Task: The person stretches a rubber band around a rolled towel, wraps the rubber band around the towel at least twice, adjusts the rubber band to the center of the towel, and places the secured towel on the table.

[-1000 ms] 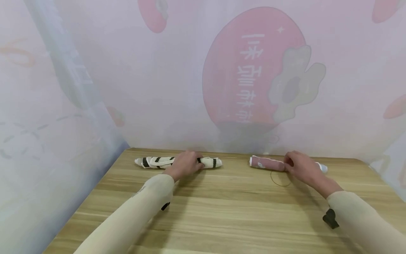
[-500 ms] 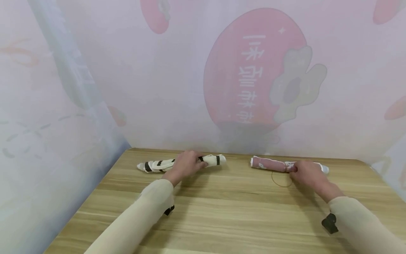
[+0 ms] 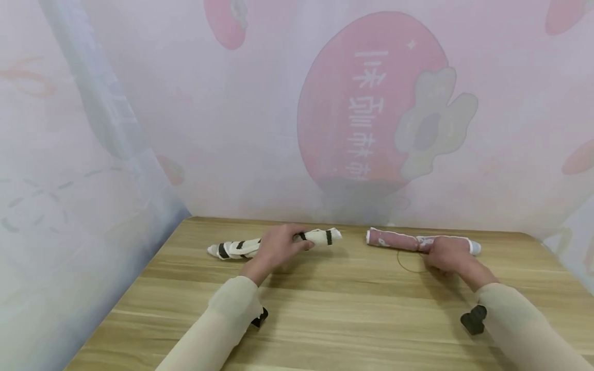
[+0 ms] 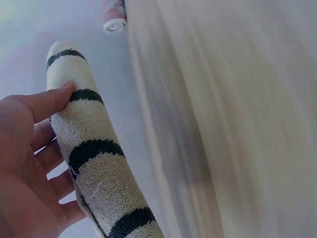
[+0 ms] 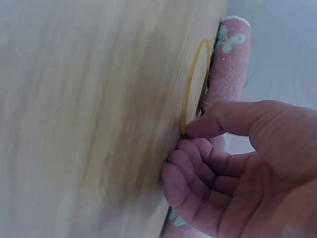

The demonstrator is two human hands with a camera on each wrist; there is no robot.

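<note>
On the wooden table (image 3: pixel 325 309), close to the pink printed backdrop (image 3: pixel 371 103), lie two rolled towels end to end with a gap between them. The left hand (image 3: pixel 278 246) grips the cream towel roll with black stripes (image 3: pixel 236 248) around its right-hand half; in the left wrist view the roll (image 4: pixel 94 163) lies across the palm, the thumb (image 4: pixel 44 101) pressed along its upper side near the second stripe and the other fingers (image 4: pixel 54 173) curled under and behind it, so the roll sits between thumb and fingers. The striped roll's right end looks lifted slightly off the table and points toward the other roll, while its left end rests on the wood. The right hand (image 3: pixel 446 255) sits at the near side of the pink rolled towel (image 3: pixel 394 240), covering its middle-right part; the roll's whitish end pokes out beyond the hand on the right. In the right wrist view the thumb (image 5: pixel 233 119) reaches forward with its tip touching the edge of a thin yellow rubber band (image 5: pixel 190 94), which lies flat on the table just beside the pink roll (image 5: pixel 228 74), and the remaining fingers (image 5: pixel 193 168) are curled loosely together beneath the thumb, next to the band; whether they pinch it cannot be told. In the head view the band (image 3: pixel 408 263) lies just left of the right hand, touching the pink roll's near side.
</note>
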